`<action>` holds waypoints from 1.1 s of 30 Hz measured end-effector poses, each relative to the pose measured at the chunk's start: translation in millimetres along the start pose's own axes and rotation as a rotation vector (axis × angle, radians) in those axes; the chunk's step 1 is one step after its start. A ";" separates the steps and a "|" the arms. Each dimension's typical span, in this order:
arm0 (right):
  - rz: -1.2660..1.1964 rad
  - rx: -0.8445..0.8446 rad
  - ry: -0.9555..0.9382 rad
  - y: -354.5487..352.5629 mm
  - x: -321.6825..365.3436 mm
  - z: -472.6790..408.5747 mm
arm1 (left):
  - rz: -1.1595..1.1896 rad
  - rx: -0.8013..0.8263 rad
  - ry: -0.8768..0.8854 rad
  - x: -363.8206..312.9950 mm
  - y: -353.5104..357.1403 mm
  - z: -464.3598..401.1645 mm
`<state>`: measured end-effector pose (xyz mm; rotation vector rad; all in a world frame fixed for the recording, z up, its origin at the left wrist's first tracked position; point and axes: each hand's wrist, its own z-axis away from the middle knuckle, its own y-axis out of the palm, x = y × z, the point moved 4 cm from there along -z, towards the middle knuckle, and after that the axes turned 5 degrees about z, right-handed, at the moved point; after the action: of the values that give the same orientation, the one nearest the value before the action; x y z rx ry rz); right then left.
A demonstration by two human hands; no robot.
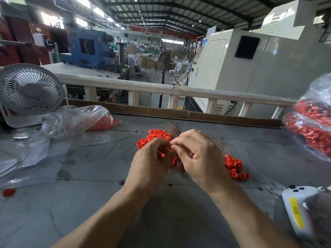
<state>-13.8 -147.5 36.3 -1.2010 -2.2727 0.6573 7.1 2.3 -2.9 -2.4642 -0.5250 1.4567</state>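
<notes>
The small red rings (157, 134) lie heaped on the desk (107, 203) beside thin coppery wires (170, 128). Our left hand (152, 158) grips some; our right hand (200, 156) pinches, but we cannot tell what.

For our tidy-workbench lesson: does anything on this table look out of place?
A lone red piece lies near the left edge of the table, well apart from the main red pile at the middle and the smaller red pile to its right. It looks strayed. Nothing else stands out.
</notes>
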 end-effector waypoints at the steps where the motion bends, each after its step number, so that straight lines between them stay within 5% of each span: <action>1: -0.022 0.013 -0.005 1.6 1.8 0.5 | 0.024 -0.016 0.020 -1.2 -1.0 0.5; 8: -0.224 0.042 0.008 2.0 2.1 1.4 | 0.114 -0.104 0.006 -0.1 -4.8 -3.7; 15: -0.140 0.095 0.170 6.9 -8.2 2.3 | 0.430 -0.078 -0.104 -3.6 -5.2 -4.7; 33: -0.196 0.085 0.249 4.5 -19.2 6.1 | 0.127 -0.077 0.026 -5.6 -4.0 0.0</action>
<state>-5.2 -162.6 25.1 -0.9479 -2.0971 0.4947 3.9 3.6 3.0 -2.6169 -0.4337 1.4744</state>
